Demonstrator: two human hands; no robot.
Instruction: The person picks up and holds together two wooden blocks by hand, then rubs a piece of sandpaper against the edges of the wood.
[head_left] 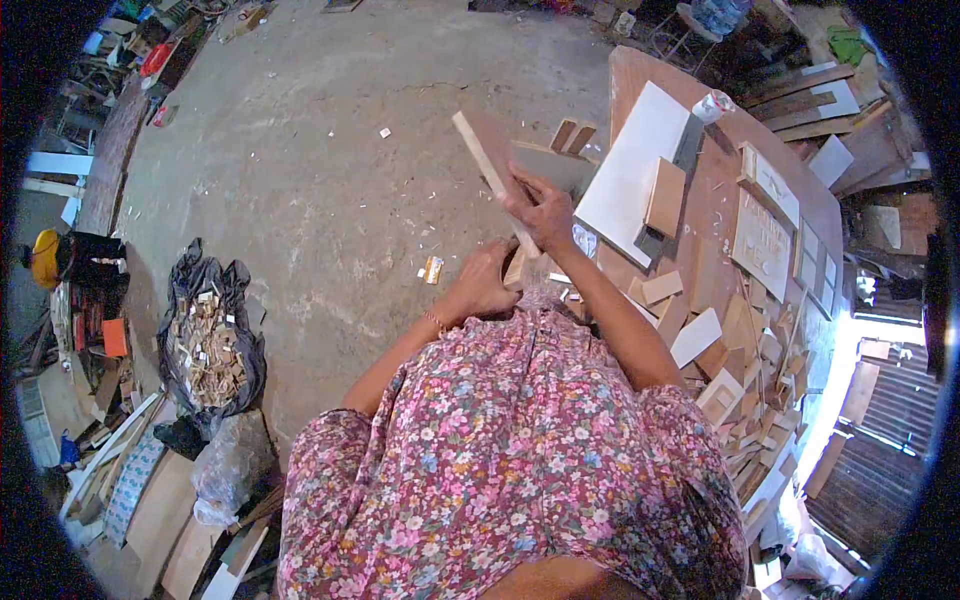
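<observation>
In the head view, my right hand [541, 212] is closed around a narrow wooden board [484, 155]. The board slants up and to the left, its pale edge facing me and its broad face slightly blurred. Below it, close to my body, my left hand [482, 282] is curled with the thumb bent inward. A small pale piece of wood [515, 268] shows between its thumb and fingers, near the board's lower end. My fingers partly hide that piece, so I cannot tell whether it touches the board.
To the right, a wooden table [705, 190] carries a white panel [640, 165], a brown block [665, 197], a framed panel [762, 240] and heaped offcuts [745, 340]. At left, a black bag [188, 285] of wood scraps stands on the concrete floor [330, 230].
</observation>
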